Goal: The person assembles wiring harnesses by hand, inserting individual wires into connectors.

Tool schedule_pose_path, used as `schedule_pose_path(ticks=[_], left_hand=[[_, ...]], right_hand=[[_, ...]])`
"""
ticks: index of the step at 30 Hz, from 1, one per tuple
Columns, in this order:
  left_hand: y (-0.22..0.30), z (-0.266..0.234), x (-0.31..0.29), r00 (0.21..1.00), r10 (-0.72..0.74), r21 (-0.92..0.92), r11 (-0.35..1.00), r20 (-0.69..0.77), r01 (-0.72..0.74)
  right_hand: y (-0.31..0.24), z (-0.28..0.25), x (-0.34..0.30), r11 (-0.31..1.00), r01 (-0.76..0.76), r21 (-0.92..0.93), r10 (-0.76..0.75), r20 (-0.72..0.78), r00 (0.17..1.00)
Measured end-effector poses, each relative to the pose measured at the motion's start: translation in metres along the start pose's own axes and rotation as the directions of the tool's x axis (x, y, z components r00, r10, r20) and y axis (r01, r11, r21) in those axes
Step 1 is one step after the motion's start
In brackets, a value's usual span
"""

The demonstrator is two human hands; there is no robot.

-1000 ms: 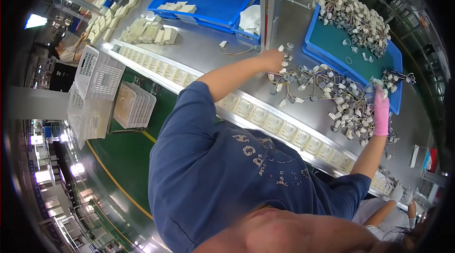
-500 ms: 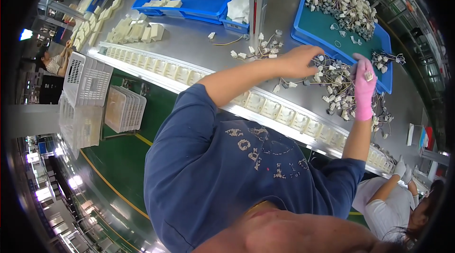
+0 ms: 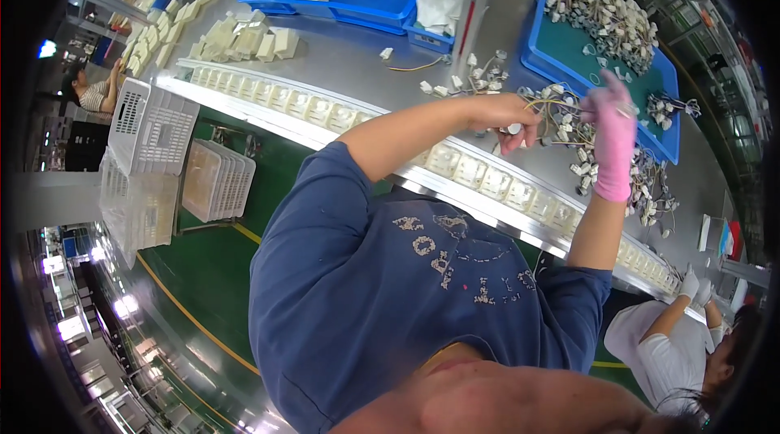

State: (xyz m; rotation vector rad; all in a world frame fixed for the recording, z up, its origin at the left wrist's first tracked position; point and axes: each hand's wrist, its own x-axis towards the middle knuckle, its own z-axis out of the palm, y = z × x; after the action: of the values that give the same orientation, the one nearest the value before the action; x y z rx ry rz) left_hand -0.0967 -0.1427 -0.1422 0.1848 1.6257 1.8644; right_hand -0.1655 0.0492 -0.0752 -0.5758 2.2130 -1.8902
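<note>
My left hand (image 3: 505, 119), bare, is closed round a wire lead, with a small white round end piece (image 3: 516, 129) showing at its fingers. From it thin yellow and brown wires (image 3: 554, 102) run across toward my right hand (image 3: 613, 133), which wears a pink glove. A small white connector (image 3: 626, 110) shows at the gloved fingers, which are bent and partly blurred. Just beyond and below the hands lies a tangled heap of wire leads with white connectors (image 3: 642, 184). Nearer my body, a long rail holds a row of cream square housings (image 3: 496, 180).
A blue tray (image 3: 561, 72) holds a big pile of wire leads. Farther left stand another blue tray (image 3: 357, 15), loose cream housings (image 3: 236, 37) and a metal post (image 3: 474, 7). White crates (image 3: 158, 129) are at the left. A co-worker in white (image 3: 662, 340) works at lower right.
My left hand has drawn back from the heap toward the rail, now with a wire lead in it. My gloved right hand has shifted slightly left and turned. The whole view has shifted a little.
</note>
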Motion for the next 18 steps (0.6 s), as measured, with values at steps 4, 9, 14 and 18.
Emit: schedule_pose_path(ticks=[4, 9, 14, 18], left_hand=[[-0.023, -0.010, -0.012, 0.995, -0.039, -0.308, 0.951, -0.092, 0.009], [-0.031, -0.005, -0.032, 0.938, 0.060, -0.473, 0.851, -0.341, -0.226], [-0.036, 0.001, -0.030, 0.908, 0.090, -0.583, 0.740, -0.408, -0.335], [-0.035, 0.009, -0.030, 0.927, 0.080, -0.623, 0.719, -0.367, -0.309]], right_hand=[[0.076, 0.017, -0.014, 0.910, 0.016, -0.415, 0.034, 0.112, 0.993], [0.056, 0.077, -0.053, 0.823, 0.245, -0.512, -0.199, 0.143, 0.969], [0.050, 0.104, -0.060, 0.591, 0.435, -0.679, -0.373, 0.248, 0.894], [0.059, 0.097, -0.058, 0.573, 0.368, -0.732, -0.269, 0.257, 0.928]])
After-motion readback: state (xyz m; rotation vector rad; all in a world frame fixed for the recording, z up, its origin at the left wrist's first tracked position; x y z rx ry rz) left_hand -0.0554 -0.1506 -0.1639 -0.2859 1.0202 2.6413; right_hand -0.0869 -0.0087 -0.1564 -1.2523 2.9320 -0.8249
